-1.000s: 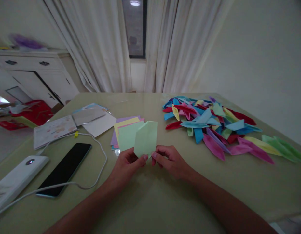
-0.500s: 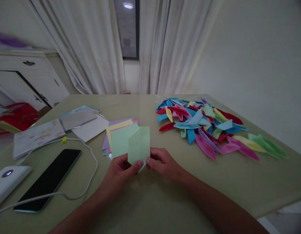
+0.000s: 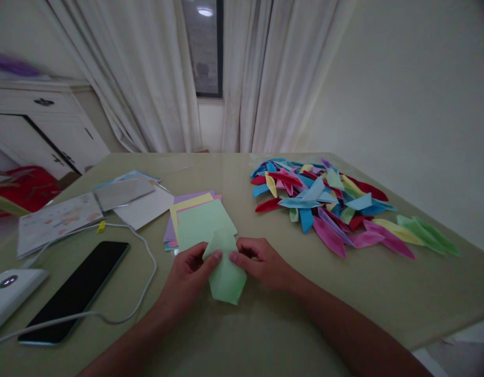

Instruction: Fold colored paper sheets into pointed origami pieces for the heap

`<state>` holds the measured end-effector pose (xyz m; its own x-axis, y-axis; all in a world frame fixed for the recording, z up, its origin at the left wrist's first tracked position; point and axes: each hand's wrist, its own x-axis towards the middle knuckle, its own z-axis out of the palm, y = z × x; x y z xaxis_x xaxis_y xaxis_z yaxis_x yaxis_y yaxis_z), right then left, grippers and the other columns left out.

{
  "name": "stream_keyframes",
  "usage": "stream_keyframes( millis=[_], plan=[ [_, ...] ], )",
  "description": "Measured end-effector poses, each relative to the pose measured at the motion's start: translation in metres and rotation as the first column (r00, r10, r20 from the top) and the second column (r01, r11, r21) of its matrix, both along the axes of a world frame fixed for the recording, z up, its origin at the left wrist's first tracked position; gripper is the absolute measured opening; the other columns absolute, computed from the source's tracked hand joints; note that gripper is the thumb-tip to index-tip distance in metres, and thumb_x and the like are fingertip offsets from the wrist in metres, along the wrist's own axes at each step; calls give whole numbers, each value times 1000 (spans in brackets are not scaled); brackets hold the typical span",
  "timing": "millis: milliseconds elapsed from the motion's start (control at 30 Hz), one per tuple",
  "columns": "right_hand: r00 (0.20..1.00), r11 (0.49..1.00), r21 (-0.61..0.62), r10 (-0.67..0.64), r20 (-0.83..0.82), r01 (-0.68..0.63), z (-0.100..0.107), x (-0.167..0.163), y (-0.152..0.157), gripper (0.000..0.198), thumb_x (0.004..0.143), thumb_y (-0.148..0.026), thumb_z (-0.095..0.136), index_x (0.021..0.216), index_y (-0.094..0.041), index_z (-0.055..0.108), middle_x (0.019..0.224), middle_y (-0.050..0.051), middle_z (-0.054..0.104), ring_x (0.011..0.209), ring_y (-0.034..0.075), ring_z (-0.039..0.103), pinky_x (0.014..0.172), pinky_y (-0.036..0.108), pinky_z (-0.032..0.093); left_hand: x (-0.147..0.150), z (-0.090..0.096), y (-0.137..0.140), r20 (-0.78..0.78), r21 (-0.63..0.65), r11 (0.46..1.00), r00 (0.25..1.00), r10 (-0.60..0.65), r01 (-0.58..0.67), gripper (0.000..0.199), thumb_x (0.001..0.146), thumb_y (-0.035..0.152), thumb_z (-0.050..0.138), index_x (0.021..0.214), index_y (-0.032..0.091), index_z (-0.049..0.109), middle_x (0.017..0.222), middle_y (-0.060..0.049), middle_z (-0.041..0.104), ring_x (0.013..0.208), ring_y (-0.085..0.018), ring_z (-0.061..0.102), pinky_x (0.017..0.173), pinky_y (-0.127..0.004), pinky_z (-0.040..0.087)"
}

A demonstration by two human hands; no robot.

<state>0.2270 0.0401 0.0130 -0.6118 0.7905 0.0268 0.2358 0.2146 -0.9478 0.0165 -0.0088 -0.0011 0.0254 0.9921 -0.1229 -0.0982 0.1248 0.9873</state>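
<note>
Nearest, just above the smooth bench (image 3: 277,324), both hands are clamped on a folded green paper (image 3: 228,283): the left hand (image 3: 191,267) pinches its left edge, thumb on the upper face, and the right hand (image 3: 261,260) pinches the edge opposite; from where I stand, the fingertips beneath are hidden. The broad end, upright half a second ago, now tips down toward the person; the piece appears to have been turned over, which suggests that folding is still under way. The paper is thin, matt and creased, its outline angular. At about the same depth, to the left, a slim black phone (image 3: 75,290) lies beside a white power bank (image 3: 16,290) with rounded corners. Just beyond the hands, flat square sheets (image 3: 202,215) overlap in green, yellow, pink and purple. Farther right spreads a heap of folded papers (image 3: 316,192), many tapered to points. Behind the bench hang pleated white curtains (image 3: 139,73).
</note>
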Motion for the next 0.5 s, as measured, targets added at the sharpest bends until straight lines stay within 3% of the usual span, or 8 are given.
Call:
stream_keyframes(
  millis=[133, 200, 333, 500],
  plan=[
    [999, 997, -67, 50, 5, -50, -4, 0, 2, 41, 95, -46, 67, 70, -19, 48, 65, -6, 39, 60, 10, 36, 54, 24, 26, 1, 0, 0, -67, 53, 995, 994, 86, -82, 36, 85, 54, 79, 90, 18, 81, 81, -3, 73, 74, -18, 63, 66, -26, 50],
    [999, 997, -71, 14, -28, -16, -5, 0, 2, 39, 95, -48, 68, 74, -18, 53, 67, -5, 42, 61, 10, 38, 55, 24, 29, 2, 1, -1, -112, 60, 996, 991, 72, -65, 36, 86, 53, 77, 86, 18, 81, 78, -3, 72, 72, -17, 61, 65, -25, 47],
    [986, 990, -26, -139, -92, 137, -6, -3, 2, 31, 94, -45, 71, 84, -17, 63, 72, -3, 53, 64, 11, 46, 58, 24, 36, 6, 2, -3, -102, 42, 997, 993, -63, 68, 34, 86, 51, 77, 84, 18, 82, 77, -3, 73, 72, -17, 62, 66, -25, 48],
    [985, 982, 92, -158, -64, 164, -7, -6, 0, 18, 91, -34, 76, 89, -17, 68, 72, -4, 58, 64, 11, 50, 58, 24, 38, 7, 4, -3, -65, 17, 999, 997, -32, 34, 30, 82, 49, 81, 88, 19, 81, 75, -3, 73, 71, -17, 63, 65, -25, 49]
  ],
)
